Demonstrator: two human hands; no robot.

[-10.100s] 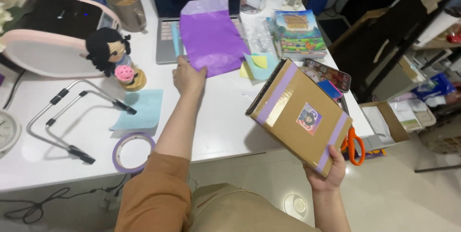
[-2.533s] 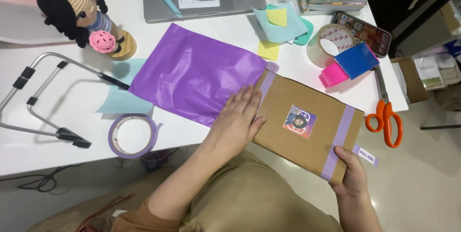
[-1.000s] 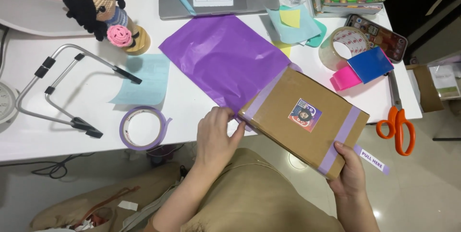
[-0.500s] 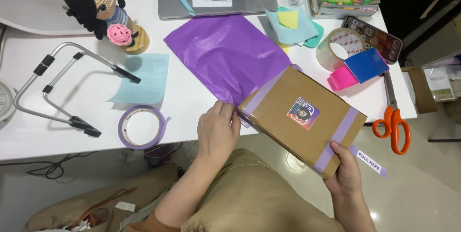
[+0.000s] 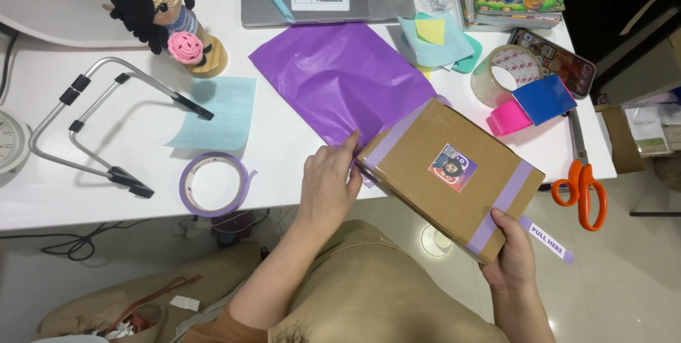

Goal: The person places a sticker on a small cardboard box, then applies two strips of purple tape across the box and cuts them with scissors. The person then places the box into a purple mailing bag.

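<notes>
White desk (image 5: 284, 173) below me: my left hand (image 5: 328, 183) pinches the purple bag (image 5: 340, 80) at the box's (image 5: 450, 173) near corner; my right hand (image 5: 512, 258) clamps the box's opposite end, off the desk edge.

A taped cardboard box (image 5: 451, 174) is gripped by the right hand (image 5: 512, 258); the purple mailer bag (image 5: 340, 80) is pinched by the left hand (image 5: 328, 183).

- A white counter (image 5: 284, 173) fills the upper view.
- Pale tiled floor (image 5: 624, 272) lies below and right.
- Black cables (image 5: 71, 247) trail under the counter edge.
</notes>
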